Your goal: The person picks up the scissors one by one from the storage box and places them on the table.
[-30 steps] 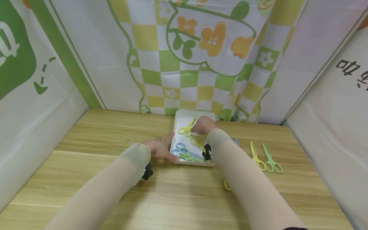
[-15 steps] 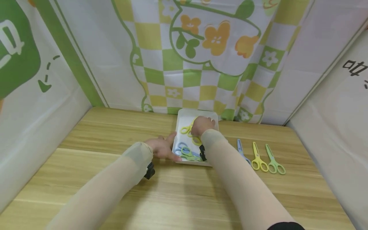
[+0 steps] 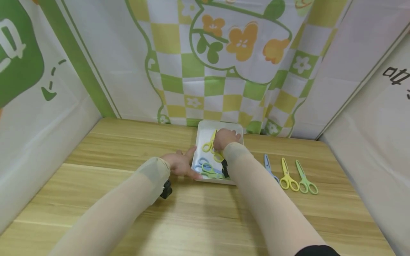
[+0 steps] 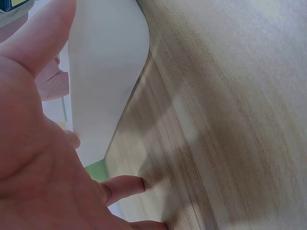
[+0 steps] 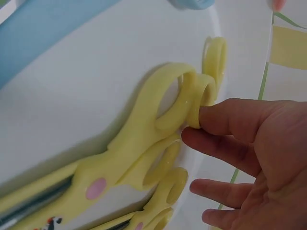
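A white tray (image 3: 201,132) stands at the back of the table with yellow, blue and green scissors in it. My left hand (image 3: 180,164) rests on the tray's left side, thumb and fingers spread; the left wrist view shows them along its outer wall (image 4: 108,62). Inside the tray, my right hand (image 3: 225,139) pinches a handle ring of yellow scissors (image 5: 207,88) between thumb and forefinger. Right beside it lies another pair of yellow scissors (image 5: 122,143), with more yellow handles (image 5: 175,184) below. Blue scissors (image 3: 202,163) and green scissors (image 3: 209,173) lie near the tray's front.
Right of the tray, blue scissors (image 3: 268,165), yellow scissors (image 3: 286,175) and green scissors (image 3: 302,176) lie in a row on the wooden table (image 3: 198,220). My right forearm passes close to the blue pair. A checked curtain (image 3: 211,85) hangs behind the tray.
My right forearm has shifted left, baring the blue scissors on the table. The yellow scissors by my right hand have turned slightly. My left hand stays at the tray.
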`<act>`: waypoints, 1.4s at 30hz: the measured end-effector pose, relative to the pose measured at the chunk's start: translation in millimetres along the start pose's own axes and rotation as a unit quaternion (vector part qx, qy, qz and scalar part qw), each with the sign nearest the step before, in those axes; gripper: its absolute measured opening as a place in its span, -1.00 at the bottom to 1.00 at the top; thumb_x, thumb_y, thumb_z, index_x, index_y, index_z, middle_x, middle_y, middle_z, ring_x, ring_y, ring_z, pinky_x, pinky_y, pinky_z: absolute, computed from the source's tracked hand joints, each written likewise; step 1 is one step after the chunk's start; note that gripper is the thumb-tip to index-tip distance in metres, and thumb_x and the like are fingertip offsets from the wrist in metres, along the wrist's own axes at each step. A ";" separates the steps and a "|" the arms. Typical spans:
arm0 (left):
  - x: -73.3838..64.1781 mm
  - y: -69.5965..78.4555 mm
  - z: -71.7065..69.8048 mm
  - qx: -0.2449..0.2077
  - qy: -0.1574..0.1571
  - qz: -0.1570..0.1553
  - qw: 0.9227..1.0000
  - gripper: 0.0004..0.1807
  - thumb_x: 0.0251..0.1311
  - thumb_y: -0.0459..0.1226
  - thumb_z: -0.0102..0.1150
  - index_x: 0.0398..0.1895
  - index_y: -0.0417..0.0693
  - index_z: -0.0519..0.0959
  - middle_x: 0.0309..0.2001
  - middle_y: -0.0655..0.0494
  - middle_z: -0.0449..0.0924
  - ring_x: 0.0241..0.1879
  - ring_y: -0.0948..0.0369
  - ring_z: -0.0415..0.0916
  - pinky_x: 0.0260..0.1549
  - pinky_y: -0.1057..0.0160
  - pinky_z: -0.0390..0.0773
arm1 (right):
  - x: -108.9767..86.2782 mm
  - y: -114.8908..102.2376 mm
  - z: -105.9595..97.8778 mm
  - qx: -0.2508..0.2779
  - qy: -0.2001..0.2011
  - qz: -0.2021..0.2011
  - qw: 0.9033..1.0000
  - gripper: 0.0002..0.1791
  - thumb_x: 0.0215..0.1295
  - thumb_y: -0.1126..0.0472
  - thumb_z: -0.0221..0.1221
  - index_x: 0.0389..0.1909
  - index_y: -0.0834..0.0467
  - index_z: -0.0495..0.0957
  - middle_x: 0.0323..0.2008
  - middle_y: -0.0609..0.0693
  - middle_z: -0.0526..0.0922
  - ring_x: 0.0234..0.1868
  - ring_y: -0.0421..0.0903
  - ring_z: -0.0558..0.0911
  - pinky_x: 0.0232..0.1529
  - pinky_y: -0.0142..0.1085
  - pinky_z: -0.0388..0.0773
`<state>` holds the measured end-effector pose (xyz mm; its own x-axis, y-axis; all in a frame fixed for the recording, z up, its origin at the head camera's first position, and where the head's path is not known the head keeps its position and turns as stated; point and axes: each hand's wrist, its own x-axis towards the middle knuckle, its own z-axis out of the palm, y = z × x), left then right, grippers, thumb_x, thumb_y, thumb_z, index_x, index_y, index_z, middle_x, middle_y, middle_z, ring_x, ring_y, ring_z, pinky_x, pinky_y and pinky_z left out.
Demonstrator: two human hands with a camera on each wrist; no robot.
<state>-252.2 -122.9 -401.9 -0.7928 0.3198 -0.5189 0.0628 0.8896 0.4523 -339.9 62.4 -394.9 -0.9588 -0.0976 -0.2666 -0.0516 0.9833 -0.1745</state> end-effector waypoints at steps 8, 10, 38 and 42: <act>-0.7 1.3 1.6 0.002 0.002 0.003 1.000 0.36 0.03 0.28 0.36 0.61 0.13 -0.42 0.47 -0.57 -0.29 0.45 -0.38 -0.26 0.27 -0.39 0.03 | 5.1 8.1 -6.4 -0.011 0.013 -0.030 0.999 -0.82 0.18 0.22 0.12 -0.61 0.07 0.51 0.09 0.12 0.59 0.38 0.28 0.22 0.30 0.32 -0.01; -1.4 1.3 1.3 0.004 0.000 0.003 1.000 0.36 0.04 0.28 0.35 0.61 0.13 -0.43 0.47 -0.57 -0.29 0.45 -0.38 -0.25 0.26 -0.38 0.05 | 1.4 10.2 -13.2 -0.016 0.013 -0.042 0.999 -0.79 0.16 0.21 0.11 -0.65 0.06 0.45 -0.04 0.11 0.62 0.28 0.24 0.34 0.28 0.32 0.04; -3.2 0.9 -4.4 0.004 -0.008 0.020 1.000 0.34 0.11 0.25 0.32 0.60 0.06 -0.48 0.45 -0.60 -0.30 0.47 -0.35 -0.32 0.28 -0.39 -0.02 | -143.1 92.0 -36.8 0.002 0.198 -0.253 0.947 -0.61 -0.02 0.28 0.23 -0.91 -0.10 0.42 0.35 0.20 0.41 0.50 0.27 0.00 0.23 0.35 -0.06; -2.9 2.5 -2.9 -0.002 -0.011 0.019 1.000 0.35 0.11 0.24 0.33 0.59 0.08 -0.49 0.45 -0.60 -0.33 0.46 -0.37 -0.33 0.27 -0.42 -0.03 | -161.0 100.1 -29.8 0.005 0.216 -0.266 0.939 -0.61 -0.08 0.28 0.23 -0.92 -0.14 0.38 0.33 0.21 0.43 0.50 0.28 0.01 0.23 0.36 -0.05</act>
<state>-251.5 -122.5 -397.2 -0.7756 0.3615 -0.5174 0.0909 0.8752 0.4751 -199.0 181.1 -341.1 -0.8219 -0.5020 0.2691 -0.5555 0.8110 -0.1835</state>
